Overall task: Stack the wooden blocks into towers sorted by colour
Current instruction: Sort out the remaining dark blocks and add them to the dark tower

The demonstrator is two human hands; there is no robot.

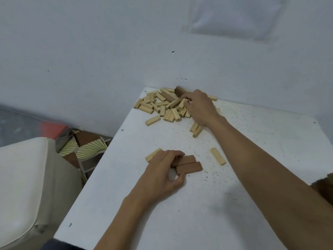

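Fingers of the left hand (162, 170) gripped two flat brown wooden blocks (188, 165) side by side on the white desk (198, 213). Well beyond it, the right hand (200, 105) sat in a heap of pale wooden blocks (158, 105), fingers curled beside a dark brown wooden block (180, 91); whether it held one was unclear. One pale wooden block (218, 156) lay right of the left hand.

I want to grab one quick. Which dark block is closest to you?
The brown block by the left hand's thumb; its twin lies just behind it, the others are far off in the pile.
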